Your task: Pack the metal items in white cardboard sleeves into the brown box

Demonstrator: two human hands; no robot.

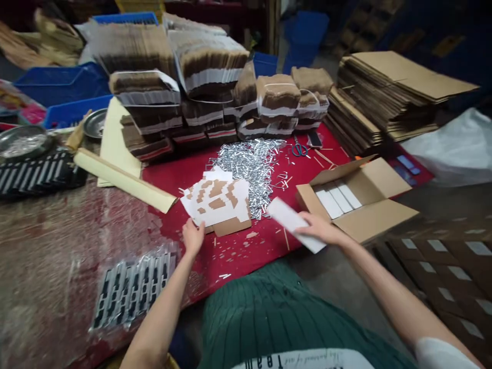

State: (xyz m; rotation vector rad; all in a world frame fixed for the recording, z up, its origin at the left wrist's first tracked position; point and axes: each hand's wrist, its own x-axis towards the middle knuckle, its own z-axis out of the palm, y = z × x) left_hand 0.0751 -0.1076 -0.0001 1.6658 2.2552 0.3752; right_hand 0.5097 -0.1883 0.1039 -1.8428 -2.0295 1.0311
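Clad in green cloth (257, 312) nearest, grasping a white box (283, 215) in the right hand (320, 228), left of the open carton (378, 219); a few boxes (338, 199) already inside, not yet covered. With left hand (193, 236) at white-and-brown card (217, 206), cannot tell whether gripping.

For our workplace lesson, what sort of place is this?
Probably a packing workshop: stacked cardboard, heaped metal pieces, and a white box in the right hand near an open carton.

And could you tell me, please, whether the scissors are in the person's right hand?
No, the right hand holds a long white box, while the scissors lie on the red surface near the pile of metal pieces.
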